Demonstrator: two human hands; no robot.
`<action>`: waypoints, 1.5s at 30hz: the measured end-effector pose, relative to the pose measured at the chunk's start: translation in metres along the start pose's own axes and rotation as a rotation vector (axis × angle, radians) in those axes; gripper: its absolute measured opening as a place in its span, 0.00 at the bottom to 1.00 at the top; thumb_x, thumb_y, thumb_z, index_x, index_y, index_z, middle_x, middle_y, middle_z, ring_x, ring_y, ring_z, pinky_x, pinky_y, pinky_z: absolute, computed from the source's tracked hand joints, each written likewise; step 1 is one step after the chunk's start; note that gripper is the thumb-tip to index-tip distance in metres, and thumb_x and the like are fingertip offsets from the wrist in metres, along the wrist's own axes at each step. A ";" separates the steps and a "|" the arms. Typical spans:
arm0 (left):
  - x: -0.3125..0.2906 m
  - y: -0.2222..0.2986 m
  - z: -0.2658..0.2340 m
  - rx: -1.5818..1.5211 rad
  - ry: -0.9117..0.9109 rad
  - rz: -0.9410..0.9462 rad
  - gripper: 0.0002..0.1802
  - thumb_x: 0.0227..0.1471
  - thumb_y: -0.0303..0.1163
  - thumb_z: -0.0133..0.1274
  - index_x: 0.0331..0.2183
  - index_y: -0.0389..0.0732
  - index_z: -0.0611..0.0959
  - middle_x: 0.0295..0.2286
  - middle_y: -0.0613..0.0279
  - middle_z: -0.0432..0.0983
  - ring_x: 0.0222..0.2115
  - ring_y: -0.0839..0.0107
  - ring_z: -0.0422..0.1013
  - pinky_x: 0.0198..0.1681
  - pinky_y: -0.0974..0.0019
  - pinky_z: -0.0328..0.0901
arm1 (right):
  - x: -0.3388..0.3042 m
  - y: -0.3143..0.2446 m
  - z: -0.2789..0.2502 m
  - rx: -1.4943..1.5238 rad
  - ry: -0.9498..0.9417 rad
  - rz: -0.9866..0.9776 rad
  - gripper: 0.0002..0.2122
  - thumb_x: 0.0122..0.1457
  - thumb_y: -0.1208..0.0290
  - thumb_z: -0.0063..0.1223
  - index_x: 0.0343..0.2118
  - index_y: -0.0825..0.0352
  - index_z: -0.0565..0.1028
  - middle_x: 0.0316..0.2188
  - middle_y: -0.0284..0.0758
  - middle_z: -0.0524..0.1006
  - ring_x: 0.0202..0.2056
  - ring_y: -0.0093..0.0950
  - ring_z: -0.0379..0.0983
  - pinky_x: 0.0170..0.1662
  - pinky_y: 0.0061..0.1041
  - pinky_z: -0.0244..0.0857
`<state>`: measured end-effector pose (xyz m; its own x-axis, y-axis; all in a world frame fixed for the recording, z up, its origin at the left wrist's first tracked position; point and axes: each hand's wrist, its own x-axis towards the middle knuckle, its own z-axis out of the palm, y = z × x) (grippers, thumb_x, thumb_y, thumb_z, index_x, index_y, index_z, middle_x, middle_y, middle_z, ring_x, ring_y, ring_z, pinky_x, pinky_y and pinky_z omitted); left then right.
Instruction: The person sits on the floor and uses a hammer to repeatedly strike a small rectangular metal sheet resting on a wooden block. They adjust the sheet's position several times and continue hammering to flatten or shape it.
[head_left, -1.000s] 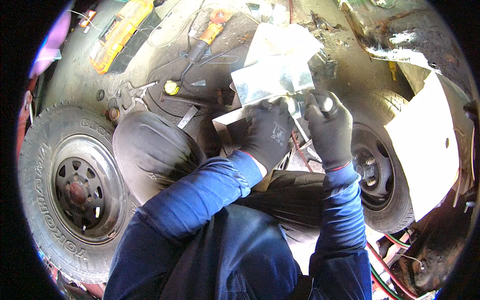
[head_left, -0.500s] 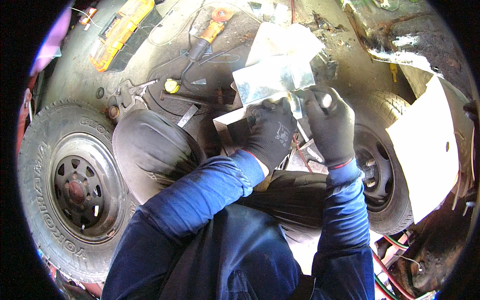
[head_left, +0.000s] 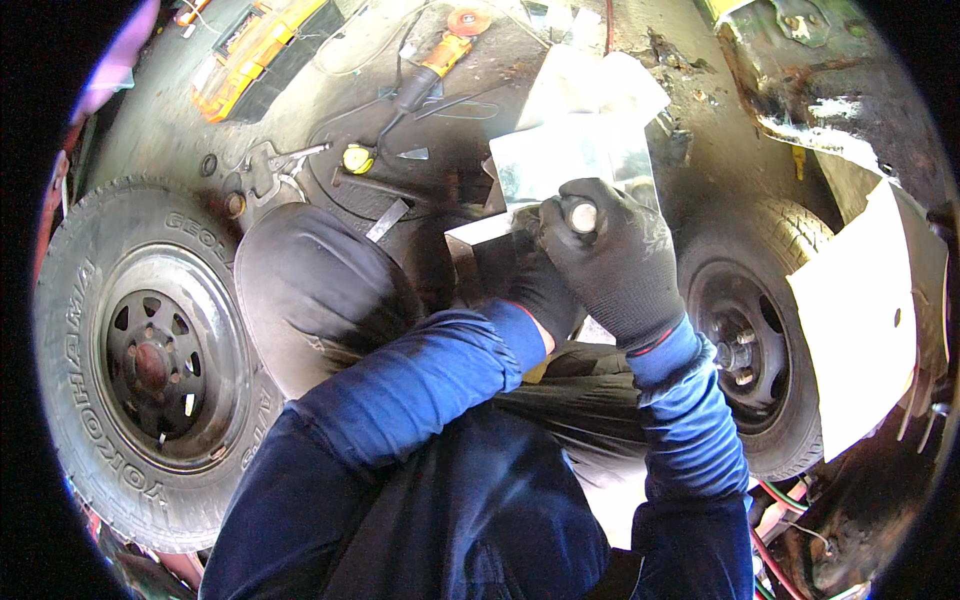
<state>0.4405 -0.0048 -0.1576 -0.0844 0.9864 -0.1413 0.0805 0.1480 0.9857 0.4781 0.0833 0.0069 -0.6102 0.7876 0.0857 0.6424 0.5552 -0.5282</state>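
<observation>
My right hand (head_left: 625,262), in a dark work glove, is closed around a tool whose round pale end (head_left: 583,217) pokes up from the fist. The rest of the tool is hidden, so its kind cannot be made out. Under and behind that fist is my gloved left hand (head_left: 547,292), its fingers mostly covered. The part that shows is curled at the near edge of a bent, shiny sheet-metal piece (head_left: 552,155). This piece stretches away from my hands, over a box-like part with a pale edge (head_left: 482,230).
Tyres on wheels stand at left (head_left: 85,365) and right (head_left: 800,230). Ahead on the floor lie an angle grinder (head_left: 430,75), a yellow tape measure (head_left: 357,158), a hammer (head_left: 375,187) and a yellow-black toolbox (head_left: 268,62). A pale panel (head_left: 860,320) leans at right, beside rusty bodywork (head_left: 830,75).
My right hand has moved left, over my left hand, which it now largely covers. The whole view has shifted slightly, with the floor tools appearing further right and higher.
</observation>
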 end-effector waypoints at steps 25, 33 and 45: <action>0.015 -0.023 0.018 -0.046 0.093 0.106 0.27 0.71 0.38 0.45 0.63 0.35 0.81 0.61 0.41 0.77 0.61 0.42 0.72 0.61 0.26 0.65 | 0.001 0.022 0.000 0.414 -0.099 0.215 0.09 0.66 0.74 0.65 0.45 0.73 0.85 0.33 0.34 0.87 0.35 0.16 0.81 0.41 0.23 0.76; 0.008 0.070 -0.019 1.574 -0.103 0.163 0.26 0.65 0.41 0.51 0.54 0.32 0.84 0.50 0.29 0.79 0.50 0.35 0.76 0.54 0.30 0.68 | 0.007 0.035 -0.018 0.209 0.035 0.226 0.07 0.65 0.72 0.65 0.39 0.72 0.85 0.28 0.39 0.87 0.31 0.21 0.84 0.38 0.26 0.77; 0.010 0.081 -0.022 1.529 -0.013 0.218 0.26 0.62 0.38 0.53 0.56 0.36 0.87 0.54 0.42 0.81 0.52 0.45 0.77 0.48 0.34 0.73 | 0.011 0.050 -0.025 0.116 0.133 0.218 0.10 0.63 0.65 0.66 0.34 0.67 0.85 0.24 0.44 0.83 0.27 0.39 0.86 0.36 0.34 0.78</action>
<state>0.4245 0.0150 -0.0768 0.0716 0.9972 -0.0204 0.9964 -0.0724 -0.0441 0.5151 0.1265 0.0025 -0.3923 0.9175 0.0650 0.6898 0.3402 -0.6391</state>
